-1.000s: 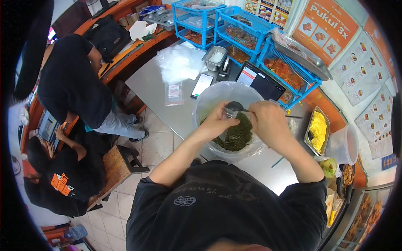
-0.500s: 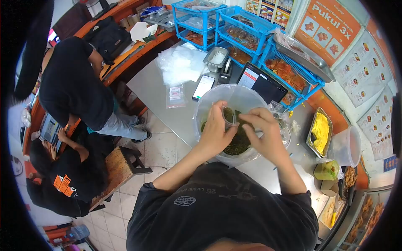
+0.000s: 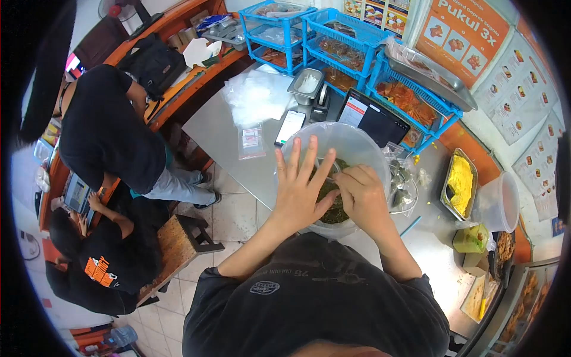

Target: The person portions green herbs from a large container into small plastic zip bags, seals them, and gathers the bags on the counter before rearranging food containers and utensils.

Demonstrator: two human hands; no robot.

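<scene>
Spreading the left hand (image 3: 297, 189) wide over the clear plastic tub (image 3: 358, 143); pinching with the right hand (image 3: 364, 196) above its shredded greens (image 3: 334, 215), pinched item too hidden to name. Hemmed in beyond the tub by tablet (image 3: 380, 124) and phone (image 3: 290, 127), at right by plastic bags (image 3: 402, 189); more room leftward, over steel tabletop (image 3: 242, 174).

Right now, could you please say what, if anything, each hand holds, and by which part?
The left hand is spread over the clear tub with no visible grip. The right hand is pinched; whether it holds anything cannot be told.
</scene>
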